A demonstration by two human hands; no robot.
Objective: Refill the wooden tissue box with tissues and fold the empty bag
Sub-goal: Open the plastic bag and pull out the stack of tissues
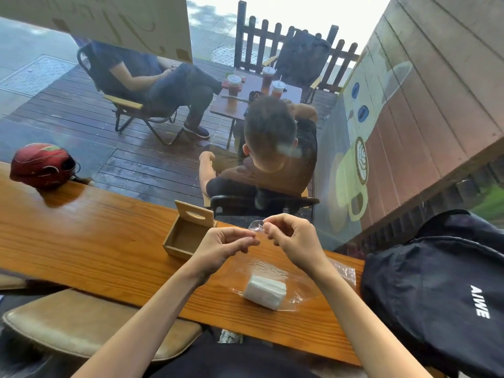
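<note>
A small wooden tissue box (188, 233) stands open and empty on the counter, its slotted lid tipped up at the back. Just right of it, my left hand (227, 244) and my right hand (291, 237) are raised above the counter, both pinching the top edge of a clear plastic bag (272, 268). The bag hangs down to the counter, where a white stack of tissues (265, 291) lies inside its lower part. More crumpled clear plastic (345, 271) lies to the right of my right forearm.
A long wooden counter (95, 249) runs along a window. A red helmet (43, 165) rests at its far left, a black backpack (441, 293) at its right end. A padded stool (90, 320) is below left. Beyond the glass, people sit at a deck table.
</note>
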